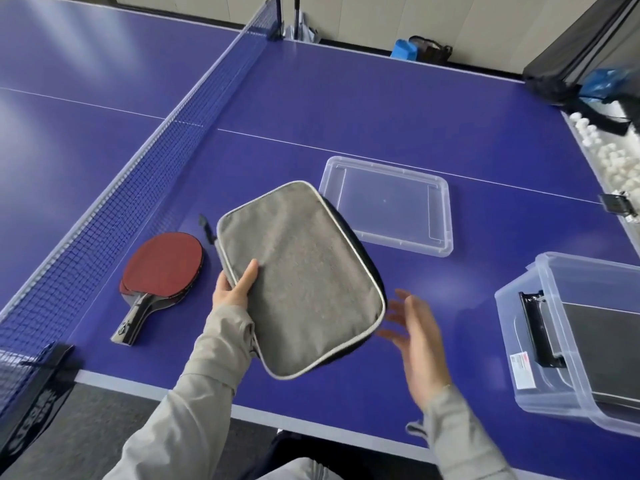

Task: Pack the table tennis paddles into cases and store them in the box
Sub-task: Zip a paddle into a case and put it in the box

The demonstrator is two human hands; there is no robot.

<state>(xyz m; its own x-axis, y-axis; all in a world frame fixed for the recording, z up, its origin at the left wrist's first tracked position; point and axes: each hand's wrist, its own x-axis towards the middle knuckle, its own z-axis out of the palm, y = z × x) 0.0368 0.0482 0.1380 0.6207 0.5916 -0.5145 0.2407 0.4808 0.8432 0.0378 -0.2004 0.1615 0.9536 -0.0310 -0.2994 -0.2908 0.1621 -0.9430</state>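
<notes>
We are gripping a grey fabric paddle case [304, 282], rectangular with rounded corners and pale piping, in our left hand [232, 292]. The thumb [247, 278] is lying across its top face near the left edge, and the other fingers are curling out of sight underneath. The case is hanging tilted above the blue table tennis table [346, 109], with a dark underside showing along its right edge.

Our right hand [417, 336] is hovering just beside the case's lower right corner, fingers spread wide and holding nothing. It is blurred, so we cannot tell whether its fingertips are touching the case.

To the left of the case, red-rubbered paddles with dark handles [162, 266] are lying stacked on the table, close to the blue net [145, 161]. Beyond the case, a clear plastic lid [388, 206] is lying flat on the table.

At the right edge, a clear plastic storage box [509, 341] is sitting open, with a dark flat case [595, 344] lying inside. Farther back on the right, white balls [609, 154] are filling a tray.
</notes>
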